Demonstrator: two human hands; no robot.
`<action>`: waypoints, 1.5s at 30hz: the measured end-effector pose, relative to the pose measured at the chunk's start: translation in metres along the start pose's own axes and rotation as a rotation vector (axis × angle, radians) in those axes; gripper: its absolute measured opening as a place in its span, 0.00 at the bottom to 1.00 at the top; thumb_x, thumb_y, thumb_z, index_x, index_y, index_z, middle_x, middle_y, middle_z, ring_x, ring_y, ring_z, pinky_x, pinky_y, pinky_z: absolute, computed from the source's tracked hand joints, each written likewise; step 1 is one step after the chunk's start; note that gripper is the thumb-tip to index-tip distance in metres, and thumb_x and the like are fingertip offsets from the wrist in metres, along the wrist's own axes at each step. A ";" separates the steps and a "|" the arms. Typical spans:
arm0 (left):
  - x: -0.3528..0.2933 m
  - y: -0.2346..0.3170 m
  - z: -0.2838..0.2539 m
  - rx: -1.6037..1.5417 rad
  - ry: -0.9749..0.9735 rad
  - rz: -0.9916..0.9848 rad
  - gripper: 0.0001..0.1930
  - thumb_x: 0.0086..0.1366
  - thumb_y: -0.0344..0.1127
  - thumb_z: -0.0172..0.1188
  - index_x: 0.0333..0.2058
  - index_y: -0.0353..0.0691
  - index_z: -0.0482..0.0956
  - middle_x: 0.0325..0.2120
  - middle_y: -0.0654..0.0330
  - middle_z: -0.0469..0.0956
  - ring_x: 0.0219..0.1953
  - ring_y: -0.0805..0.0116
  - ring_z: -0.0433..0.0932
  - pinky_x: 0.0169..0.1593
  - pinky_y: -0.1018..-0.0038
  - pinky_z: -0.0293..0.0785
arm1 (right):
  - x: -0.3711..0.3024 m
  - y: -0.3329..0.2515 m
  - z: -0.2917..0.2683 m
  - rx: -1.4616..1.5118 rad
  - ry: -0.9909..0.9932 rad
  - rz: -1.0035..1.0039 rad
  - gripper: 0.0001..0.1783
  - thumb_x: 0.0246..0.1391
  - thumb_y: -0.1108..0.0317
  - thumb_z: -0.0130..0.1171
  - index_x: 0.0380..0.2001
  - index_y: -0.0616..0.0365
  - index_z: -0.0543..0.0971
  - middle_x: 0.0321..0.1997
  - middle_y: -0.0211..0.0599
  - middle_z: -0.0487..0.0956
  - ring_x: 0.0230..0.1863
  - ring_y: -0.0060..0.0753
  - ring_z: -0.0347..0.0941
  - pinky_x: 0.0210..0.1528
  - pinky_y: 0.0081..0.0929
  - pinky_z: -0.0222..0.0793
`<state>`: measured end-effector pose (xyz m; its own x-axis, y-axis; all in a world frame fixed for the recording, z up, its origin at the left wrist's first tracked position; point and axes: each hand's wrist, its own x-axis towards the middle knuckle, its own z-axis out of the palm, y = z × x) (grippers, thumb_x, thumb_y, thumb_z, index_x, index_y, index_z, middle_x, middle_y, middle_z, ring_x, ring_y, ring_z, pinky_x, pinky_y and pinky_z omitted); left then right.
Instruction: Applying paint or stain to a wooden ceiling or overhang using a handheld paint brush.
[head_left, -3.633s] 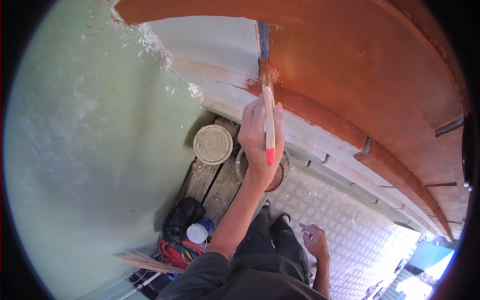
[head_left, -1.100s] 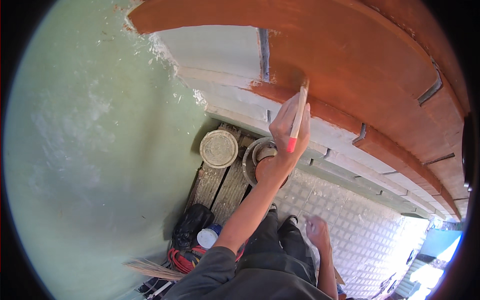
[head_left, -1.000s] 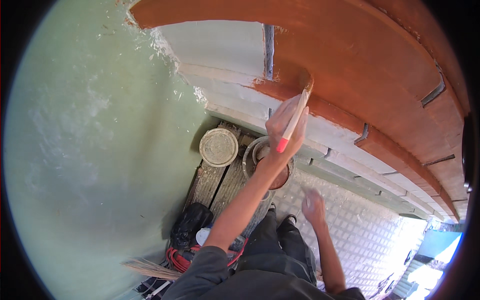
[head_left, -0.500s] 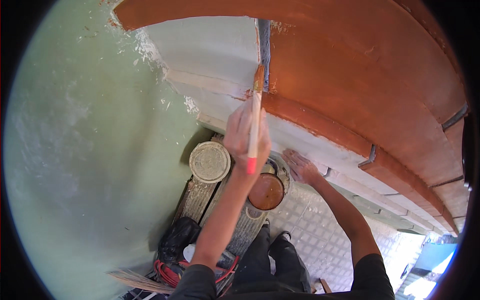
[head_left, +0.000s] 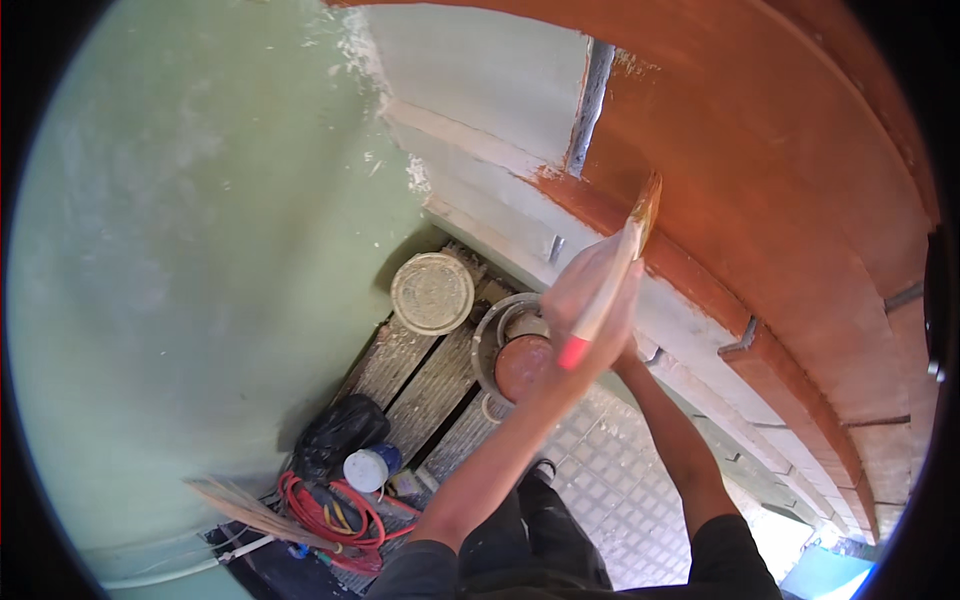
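My left hand [head_left: 597, 292] is closed around a paintbrush [head_left: 612, 285] with a pale handle and a red end. The brush's brown-stained bristles point up at the orange-brown painted surface [head_left: 760, 170]; I cannot tell whether they touch it. Just below the bristles runs a narrow orange-brown ledge [head_left: 690, 262], with a white band under it. My right arm [head_left: 668, 430] reaches up toward that white band, but its hand is hidden behind my left hand. Beneath my left forearm sits a bucket [head_left: 483, 345] holding a container of reddish-brown paint [head_left: 521, 366].
A round lidded tub [head_left: 432, 293] stands on wooden planks [head_left: 395, 365]. Beside the green wall [head_left: 200, 250] lie a black plastic bag [head_left: 345, 435], a blue-and-white can [head_left: 367, 469], a coiled red hose [head_left: 310, 515] and a straw broom [head_left: 240, 505]. Tiled floor [head_left: 620, 490] lies below.
My left hand has moved right with the brush, from beside the dark vertical gap to the orange-brown surface. My right hand has become hidden behind it. The view has shifted.
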<state>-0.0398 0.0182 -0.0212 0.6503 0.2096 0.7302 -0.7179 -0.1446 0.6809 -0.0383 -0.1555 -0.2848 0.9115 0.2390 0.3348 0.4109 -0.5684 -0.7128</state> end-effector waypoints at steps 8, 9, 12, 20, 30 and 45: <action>0.001 0.082 -0.129 0.489 -0.233 -0.143 0.13 0.61 0.23 0.65 0.45 0.30 0.83 0.35 0.50 0.84 0.35 0.54 0.84 0.39 0.65 0.80 | -0.019 -0.274 -0.070 -0.014 0.458 0.086 0.31 0.45 0.82 0.63 0.57 0.64 0.79 0.37 0.46 0.82 0.35 0.41 0.79 0.41 0.33 0.75; 0.008 0.102 -0.120 0.464 -0.314 -0.151 0.14 0.61 0.24 0.65 0.46 0.31 0.83 0.35 0.51 0.82 0.34 0.54 0.84 0.38 0.65 0.80 | -0.014 -0.307 -0.078 -0.011 0.457 0.097 0.31 0.45 0.82 0.63 0.57 0.64 0.79 0.37 0.46 0.82 0.35 0.41 0.79 0.41 0.33 0.75; 0.024 0.132 -0.111 0.453 -0.501 -0.116 0.17 0.60 0.26 0.66 0.49 0.35 0.81 0.38 0.52 0.77 0.33 0.52 0.82 0.36 0.62 0.79 | 0.021 -0.362 -0.094 -0.006 0.479 0.109 0.31 0.44 0.81 0.66 0.56 0.64 0.80 0.32 0.41 0.78 0.27 0.33 0.74 0.35 0.27 0.75; 0.077 0.114 -0.113 0.090 -0.915 -0.012 0.23 0.56 0.35 0.66 0.50 0.31 0.79 0.51 0.47 0.78 0.51 0.47 0.80 0.53 0.60 0.78 | 0.052 -0.348 -0.097 -0.154 0.792 0.064 0.16 0.48 0.77 0.65 0.43 0.59 0.82 0.33 0.42 0.80 0.31 0.35 0.79 0.36 0.29 0.75; 0.146 -0.211 -0.171 0.530 -0.325 0.507 0.22 0.66 0.37 0.59 0.57 0.35 0.78 0.57 0.47 0.75 0.63 0.45 0.71 0.68 0.42 0.56 | 0.122 -0.300 -0.045 -0.428 1.086 0.079 0.26 0.49 0.80 0.68 0.55 0.60 0.81 0.42 0.45 0.81 0.33 0.36 0.78 0.35 0.28 0.76; 0.133 -0.283 -0.126 0.323 -0.103 0.664 0.35 0.69 0.64 0.49 0.57 0.35 0.71 0.55 0.49 0.67 0.60 0.47 0.65 0.65 0.46 0.54 | 0.208 -0.281 0.016 -0.271 1.339 -0.065 0.23 0.43 0.84 0.70 0.47 0.65 0.86 0.32 0.37 0.80 0.30 0.28 0.74 0.34 0.23 0.74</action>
<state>0.2191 0.2093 -0.1238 0.1368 -0.1103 0.9844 -0.8697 -0.4892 0.0661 0.0360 0.0668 -0.0252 0.1110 -0.5789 0.8078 0.2937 -0.7574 -0.5831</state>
